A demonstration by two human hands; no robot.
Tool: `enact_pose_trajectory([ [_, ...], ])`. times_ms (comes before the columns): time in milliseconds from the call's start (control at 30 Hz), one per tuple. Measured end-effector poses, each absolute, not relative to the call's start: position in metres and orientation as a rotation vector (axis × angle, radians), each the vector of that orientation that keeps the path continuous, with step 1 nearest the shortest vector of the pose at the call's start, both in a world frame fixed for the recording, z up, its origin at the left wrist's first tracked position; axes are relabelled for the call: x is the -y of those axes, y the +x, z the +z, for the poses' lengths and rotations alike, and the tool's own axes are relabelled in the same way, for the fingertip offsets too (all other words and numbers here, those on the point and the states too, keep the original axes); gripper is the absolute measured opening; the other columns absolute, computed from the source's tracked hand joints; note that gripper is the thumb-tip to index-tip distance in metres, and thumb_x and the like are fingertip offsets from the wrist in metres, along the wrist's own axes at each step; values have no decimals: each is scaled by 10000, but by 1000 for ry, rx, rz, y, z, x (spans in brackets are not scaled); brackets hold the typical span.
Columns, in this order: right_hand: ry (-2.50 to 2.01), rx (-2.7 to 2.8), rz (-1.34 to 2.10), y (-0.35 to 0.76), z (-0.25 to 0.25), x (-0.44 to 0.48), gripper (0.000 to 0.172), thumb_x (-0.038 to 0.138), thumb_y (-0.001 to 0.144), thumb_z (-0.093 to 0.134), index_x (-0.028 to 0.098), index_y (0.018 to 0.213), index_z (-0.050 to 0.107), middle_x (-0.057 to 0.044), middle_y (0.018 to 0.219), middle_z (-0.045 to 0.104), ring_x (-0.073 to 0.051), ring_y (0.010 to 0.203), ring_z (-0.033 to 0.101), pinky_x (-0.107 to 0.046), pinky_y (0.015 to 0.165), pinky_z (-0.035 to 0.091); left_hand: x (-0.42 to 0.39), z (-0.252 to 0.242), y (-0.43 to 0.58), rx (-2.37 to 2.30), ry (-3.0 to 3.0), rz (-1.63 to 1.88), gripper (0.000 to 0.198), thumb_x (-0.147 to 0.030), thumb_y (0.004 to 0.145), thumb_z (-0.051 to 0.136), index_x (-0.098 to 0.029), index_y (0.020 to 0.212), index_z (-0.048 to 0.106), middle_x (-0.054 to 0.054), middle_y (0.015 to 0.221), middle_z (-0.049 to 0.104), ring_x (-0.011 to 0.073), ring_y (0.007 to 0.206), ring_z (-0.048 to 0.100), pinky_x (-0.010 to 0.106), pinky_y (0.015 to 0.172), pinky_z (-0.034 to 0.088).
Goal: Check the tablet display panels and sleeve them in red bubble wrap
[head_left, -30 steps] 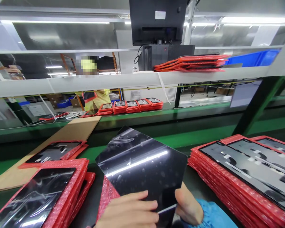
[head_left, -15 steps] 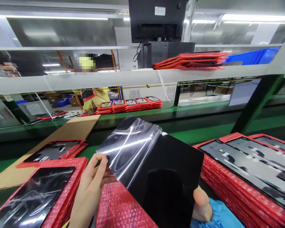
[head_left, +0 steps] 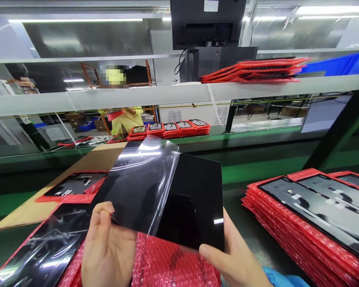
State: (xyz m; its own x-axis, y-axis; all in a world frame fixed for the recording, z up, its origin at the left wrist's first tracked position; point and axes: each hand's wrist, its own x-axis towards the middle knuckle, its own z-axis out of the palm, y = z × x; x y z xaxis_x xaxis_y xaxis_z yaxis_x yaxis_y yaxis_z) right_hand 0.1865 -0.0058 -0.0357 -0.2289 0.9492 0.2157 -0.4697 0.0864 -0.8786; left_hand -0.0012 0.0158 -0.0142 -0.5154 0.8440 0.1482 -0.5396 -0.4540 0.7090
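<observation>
The left hand [head_left: 107,247] is raised with its palm toward the camera, thumb and fingers clamped on 1 corner of the clear film [head_left: 137,179], which lifts off the black panel [head_left: 194,199]. The panel tilts above red bubble wrap [head_left: 167,267]. The right hand [head_left: 236,259] grips its lower right corner, thumb on the face, fingers behind.

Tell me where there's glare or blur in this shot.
Head view: ceiling lights streak white glare across the peeled film in the left hand; the black panel shows one small glint near its right edge; the distant red stacks look soft.
</observation>
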Motion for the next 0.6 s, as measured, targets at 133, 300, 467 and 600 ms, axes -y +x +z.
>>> enact_pose_trajectory([
  [133, -546, 1134, 1632, 192, -39, 11, 753, 311, 790, 703, 345, 1398, 259, -56, 1394, 468, -235, 1192, 533, -410, 980, 442, -13, -12, -3, -745, 541, 2045, 122, -334, 799, 611, -252, 887, 631, 14, 820, 657, 174, 777, 617, 277, 690, 549],
  [300, -367, 1241, 1816, 199, -33, 13, 690, 273, 848, 641, 357, 1411, 251, -41, 1344, 530, -176, 1038, 626, -380, 935, 463, -17, -7, -8, -792, 550, 2007, 120, -356, 812, 590, -252, 846, 639, -2, 915, 660, 186, 902, 619, 284, 776, 541],
  [467, -193, 1149, 1983, 191, -31, 14, 1027, 199, 769, 695, 345, 1456, -54, -71, 1462, 386, -172, 1100, 600, -352, 935, 429, -22, 4, -8, -893, 433, 2010, 146, -318, 855, 513, -271, 818, 646, -42, 914, 670, 142, 981, 601, 209, 804, 524],
  [600, -205, 1148, 1942, 186, -39, 16, 1118, 198, 750, 727, 274, 1455, -137, -146, 1409, 448, -210, 1116, 597, -386, 938, 419, -26, 7, -8, -945, 361, 1988, 215, -305, 887, 466, -270, 760, 636, -71, 871, 667, 113, 961, 595, 195, 863, 494],
])
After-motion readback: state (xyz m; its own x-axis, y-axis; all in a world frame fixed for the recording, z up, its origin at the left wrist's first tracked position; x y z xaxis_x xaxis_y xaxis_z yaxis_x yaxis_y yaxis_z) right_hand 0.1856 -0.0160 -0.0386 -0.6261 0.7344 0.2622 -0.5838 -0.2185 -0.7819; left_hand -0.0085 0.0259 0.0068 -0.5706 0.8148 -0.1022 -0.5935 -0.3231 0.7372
